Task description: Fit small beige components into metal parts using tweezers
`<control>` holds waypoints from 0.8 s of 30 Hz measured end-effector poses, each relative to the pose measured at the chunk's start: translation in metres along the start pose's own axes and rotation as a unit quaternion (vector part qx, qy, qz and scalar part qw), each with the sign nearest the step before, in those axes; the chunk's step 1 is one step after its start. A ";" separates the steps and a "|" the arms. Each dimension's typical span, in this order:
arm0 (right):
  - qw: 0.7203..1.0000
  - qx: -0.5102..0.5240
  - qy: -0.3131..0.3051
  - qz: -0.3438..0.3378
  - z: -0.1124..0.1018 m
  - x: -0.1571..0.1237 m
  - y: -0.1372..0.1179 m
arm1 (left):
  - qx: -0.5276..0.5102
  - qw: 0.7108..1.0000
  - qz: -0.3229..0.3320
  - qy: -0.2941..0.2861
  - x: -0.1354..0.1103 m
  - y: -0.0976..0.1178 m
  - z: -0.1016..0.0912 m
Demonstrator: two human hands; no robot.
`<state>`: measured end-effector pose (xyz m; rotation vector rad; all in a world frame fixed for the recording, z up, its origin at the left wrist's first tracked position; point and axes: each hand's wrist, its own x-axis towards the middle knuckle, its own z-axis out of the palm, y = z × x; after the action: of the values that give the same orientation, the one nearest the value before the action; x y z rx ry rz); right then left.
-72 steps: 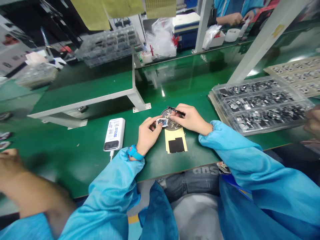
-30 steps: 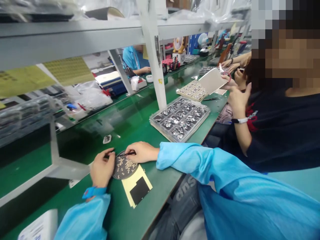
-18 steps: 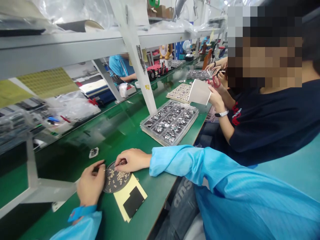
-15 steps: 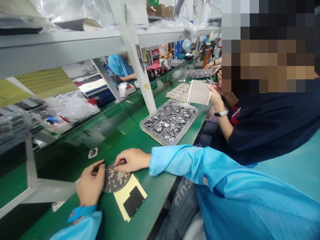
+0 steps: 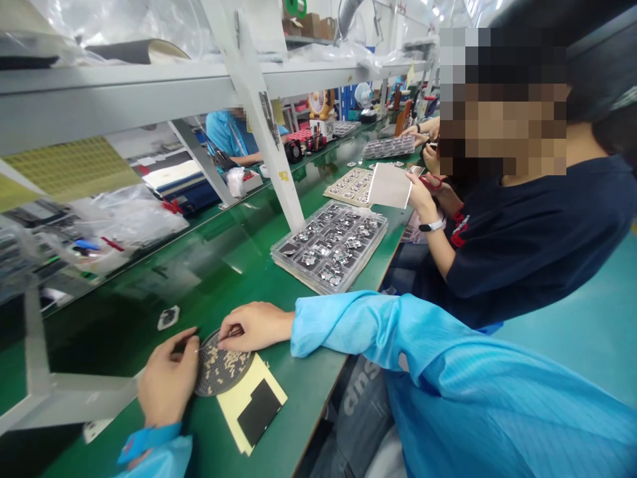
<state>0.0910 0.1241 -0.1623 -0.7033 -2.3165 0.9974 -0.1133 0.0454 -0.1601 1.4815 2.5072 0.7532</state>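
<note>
On the green bench lies a round dark mesh-patterned dish (image 5: pixel 203 385) scattered with small beige pieces (image 5: pixel 233 362). My left hand (image 5: pixel 168 377) is at the dish's left edge, thumb and forefinger pinched together; whatever they hold is too small to make out. From the right, my right hand (image 5: pixel 256 326) reaches over the dish's far side with its fingertips pinched, and their contents are hidden. Partly under the dish is a pale yellow sheet (image 5: pixel 229 415) bearing a black patch (image 5: pixel 262 410). A small white-edged dark part (image 5: pixel 168 317) lies beyond my left hand.
A clear compartment box (image 5: pixel 331 245) of small metallic parts stands by a white post (image 5: pixel 279 166). Beyond it is a beige tray (image 5: pixel 348 186) of parts. At right, a co-worker in a dark shirt (image 5: pixel 537 232) holds a pale sheet (image 5: pixel 391 186). A shelf (image 5: pixel 124 93) spans overhead.
The view has shifted slightly, so the bench and both hands appear a little farther left. Both hands stay at the dish, still pinched. The co-worker's head is turned or placed differently.
</note>
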 end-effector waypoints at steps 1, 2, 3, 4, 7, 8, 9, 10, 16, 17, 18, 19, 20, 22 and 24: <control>1.000 0.002 -0.001 0.001 0.000 0.000 0.000 | 0.001 1.000 0.001 -0.001 0.000 0.000 0.000; 1.000 0.003 -0.004 0.001 -0.001 0.000 0.000 | 0.003 1.000 0.001 -0.002 0.001 -0.001 0.000; 1.000 0.003 -0.007 0.000 -0.001 0.001 0.000 | 0.005 1.000 -0.001 -0.004 0.002 -0.001 0.000; 1.000 0.001 -0.008 -0.001 -0.001 0.001 -0.001 | 0.006 1.000 -0.003 -0.006 0.002 -0.001 0.001; 1.000 -0.009 -0.011 -0.009 -0.001 0.001 -0.001 | 0.008 1.000 -0.016 -0.006 0.003 0.000 0.000; 1.000 -0.012 -0.011 -0.010 -0.001 0.001 -0.001 | 0.007 1.000 -0.022 -0.005 0.003 0.001 0.000; 1.000 -0.014 -0.012 -0.011 -0.001 0.001 0.000 | 0.007 1.000 -0.030 -0.006 0.003 0.002 0.000; 1.000 -0.015 -0.014 -0.012 0.000 0.001 0.000 | 0.008 0.999 -0.039 -0.007 0.003 0.003 -0.001; 1.000 -0.006 0.003 -0.025 0.003 0.002 0.003 | 0.005 0.998 -0.058 -0.005 0.005 0.002 0.000; 1.000 -0.005 0.005 -0.027 0.003 0.002 0.004 | 0.002 0.998 -0.056 -0.003 0.005 0.002 0.000; 1.000 -0.004 0.006 -0.028 0.004 0.002 0.004 | 0.001 0.998 -0.055 -0.003 0.005 0.002 0.000; 1.000 -0.004 0.005 -0.027 0.004 0.002 0.004 | 0.001 0.999 -0.054 -0.001 0.005 0.002 0.000; 1.000 -0.004 0.004 -0.027 0.004 0.001 0.003 | 0.001 0.999 -0.052 -0.001 0.005 0.003 0.000; 1.000 -0.003 0.002 -0.023 0.004 0.000 0.002 | 0.004 0.999 -0.045 -0.001 0.005 0.003 0.000; 1.000 0.000 0.004 -0.020 0.003 -0.001 0.000 | 0.002 0.999 -0.041 -0.003 0.006 0.000 0.001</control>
<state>0.0900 0.1220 -0.1647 -0.6577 -2.3143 0.9751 -0.1160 0.0508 -0.1604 1.3700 2.5485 0.7307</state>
